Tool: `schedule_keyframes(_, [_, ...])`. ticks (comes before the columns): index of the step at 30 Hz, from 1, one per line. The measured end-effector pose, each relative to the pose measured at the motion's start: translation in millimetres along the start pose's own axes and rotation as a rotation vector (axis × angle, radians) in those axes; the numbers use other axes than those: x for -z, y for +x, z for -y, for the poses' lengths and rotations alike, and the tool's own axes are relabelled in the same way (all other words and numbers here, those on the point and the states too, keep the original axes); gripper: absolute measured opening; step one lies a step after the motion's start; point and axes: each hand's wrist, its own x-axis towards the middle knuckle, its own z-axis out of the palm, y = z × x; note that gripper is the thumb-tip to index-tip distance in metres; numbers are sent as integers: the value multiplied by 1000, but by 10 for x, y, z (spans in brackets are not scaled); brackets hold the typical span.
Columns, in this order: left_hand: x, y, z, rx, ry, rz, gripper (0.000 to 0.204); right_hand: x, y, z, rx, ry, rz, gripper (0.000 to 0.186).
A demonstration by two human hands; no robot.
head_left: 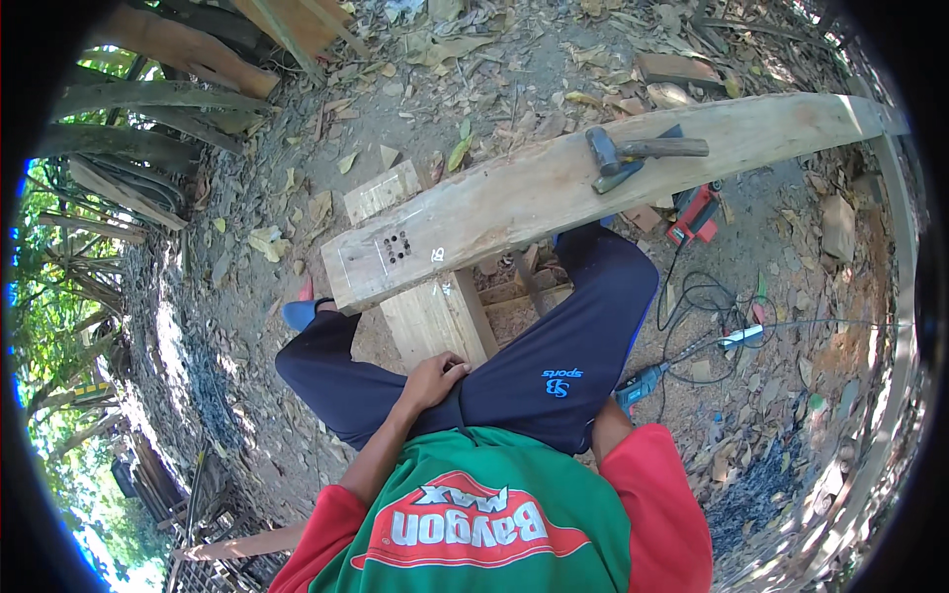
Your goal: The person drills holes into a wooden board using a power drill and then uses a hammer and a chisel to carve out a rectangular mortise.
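Note:
My left hand (pixel 435 378) rests at my lap by the near end of a short timber (pixel 420 321), fingers curled; whatever they may hold is hidden. My right forearm (pixel 608 432) drops beside my thigh toward a teal power drill (pixel 643 383); that hand is hidden. A long plank (pixel 504 203) crosses in front of me, with a cluster of drilled holes (pixel 397 247) and white markings near its left end. On it lie a hammer (pixel 647 148) and another dark tool (pixel 618 178).
A red-and-black power tool (pixel 692 212) sits under the plank. Cables (pixel 727 296) coil on the leafy dirt at right, with a white power strip (pixel 741 336). Branches and poles (pixel 129 138) stand at the left. Wood offcuts (pixel 838 227) lie about.

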Motion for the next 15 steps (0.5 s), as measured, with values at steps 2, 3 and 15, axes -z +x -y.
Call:
schedule_keyframes(2, [-19,22,55,-2,11,-1,40,10,64,58,18,-9,-15,25])
schedule_keyframes(3, [-52,64,59,-16,7,2,40,24,89,92,29,-21,-22,25])
schedule_keyframes(15, [22,156,-95,15,19,48,40,-45,290,398,63,-98,-40,25])
